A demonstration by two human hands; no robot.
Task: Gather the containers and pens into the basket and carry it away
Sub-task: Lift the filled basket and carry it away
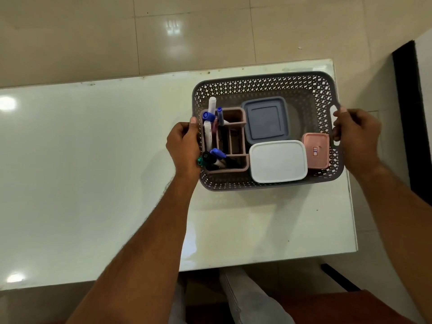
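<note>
Currently, head view only: a grey lattice basket is gripped at both short ends over the right part of a glossy white table. The left hand is closed around the basket's left rim, thumb on top, fingers wrapped under the edge. The right hand is closed on the right handle cutout, fingertips hooked through it. The basket is thus held between the two hands; whether it is lifted or resting on the table cannot be told. Inside, a brown pen organizer is set just beside the left hand, with pens standing in it. A blue-grey lidded container is placed centre-rear, a white lidded container in front of it, and a small pink container near the right hand.
</note>
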